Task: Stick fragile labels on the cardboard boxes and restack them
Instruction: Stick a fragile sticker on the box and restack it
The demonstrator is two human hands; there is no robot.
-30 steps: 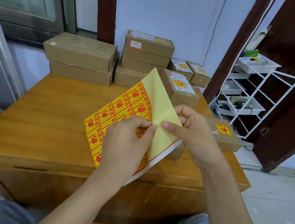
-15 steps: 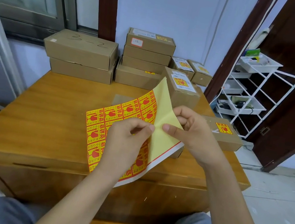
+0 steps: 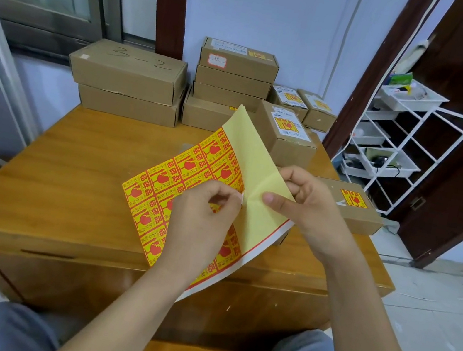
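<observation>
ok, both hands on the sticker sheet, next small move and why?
Probably peel one label free with the left hand: its fingertips pinch at the label edge while the right hand holds the folded-back sheet. The unlabelled box marked 3-2 looks a likely target.

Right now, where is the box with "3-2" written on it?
In the head view, the "3-2" box sits at the table's far left, on top of another brown box, left of the taller box stack.
</observation>
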